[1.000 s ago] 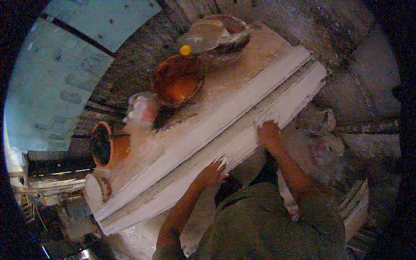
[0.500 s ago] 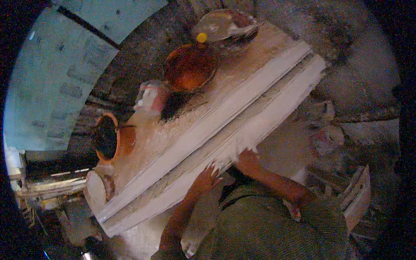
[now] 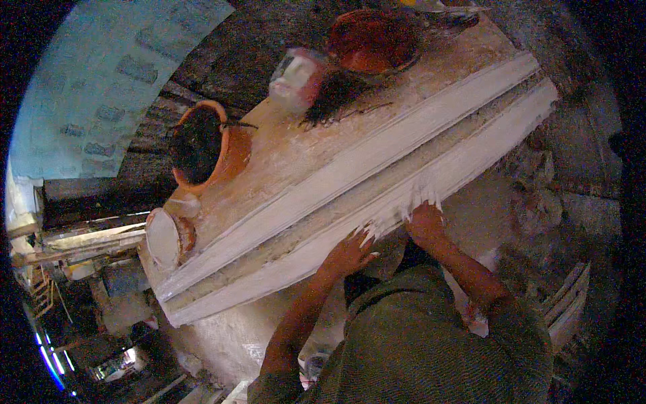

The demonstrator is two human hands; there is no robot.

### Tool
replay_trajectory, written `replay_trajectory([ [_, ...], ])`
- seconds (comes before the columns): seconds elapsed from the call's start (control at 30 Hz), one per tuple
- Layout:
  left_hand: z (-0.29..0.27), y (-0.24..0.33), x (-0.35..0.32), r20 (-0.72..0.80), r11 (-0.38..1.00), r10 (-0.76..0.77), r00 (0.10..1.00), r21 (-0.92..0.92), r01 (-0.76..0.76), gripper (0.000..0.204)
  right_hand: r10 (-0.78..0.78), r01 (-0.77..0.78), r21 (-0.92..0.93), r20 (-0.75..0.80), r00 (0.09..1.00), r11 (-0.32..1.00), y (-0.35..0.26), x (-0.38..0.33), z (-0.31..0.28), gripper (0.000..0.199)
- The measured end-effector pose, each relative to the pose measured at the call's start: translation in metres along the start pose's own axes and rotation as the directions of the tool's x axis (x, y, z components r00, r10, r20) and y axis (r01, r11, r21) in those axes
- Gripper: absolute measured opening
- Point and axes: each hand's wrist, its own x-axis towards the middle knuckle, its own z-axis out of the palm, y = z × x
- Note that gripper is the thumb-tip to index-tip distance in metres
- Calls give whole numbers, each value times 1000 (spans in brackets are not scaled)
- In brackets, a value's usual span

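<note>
Two long, white-coated strips lie side by side across a worktable: a far strip (image 3: 350, 167) and a near strip (image 3: 269, 286), with a rough groove between them. They look like plaster mouldings. My left hand (image 3: 350, 254) rests at the near strip's front edge, its white-smeared fingers stretched out and apart. Just to the right, my right hand (image 3: 425, 225) lies on the same edge, fingers extended and coated with white paste that blends into the strip. Neither hand grips a tool that I can see.
Along the table's (image 3: 282, 145) far side stand an orange pot (image 3: 235, 149) with a dark inside, a white and red container (image 3: 296, 79) and a reddish-brown basin (image 3: 370, 40). A round white-topped tub (image 3: 163, 239) sits at the left end. Wooden boards (image 3: 568, 303) lean at the right.
The whole view has shifted, so the table's things appear higher and further right. My hands stay at about the same stretch of the near strip's edge.
</note>
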Motion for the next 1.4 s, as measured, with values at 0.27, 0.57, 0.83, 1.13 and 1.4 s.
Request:
replay_trajectory([
  [0.27,-4,-89,-195,-1,998,6,1000,68,-6,61,-101,101,5,138,985,995,-195,-61,41,68],
  [0.57,-3,-175,-391,88,960,-270,959,102,261,61,-399,413,-56,172,901,909,-396,-103,63,88],
  [0.83,-1,-221,-457,-112,860,-426,898,257,440,62,-716,707,134,229,660,694,-479,-119,103,69],
  [1.13,-35,-228,-394,127,932,-348,929,156,328,77,-558,520,-235,-142,818,821,-489,-102,116,68],
  [1.4,-30,-222,-325,144,977,-37,989,212,6,67,-437,444,3,183,881,896,-422,-83,68,71],
])
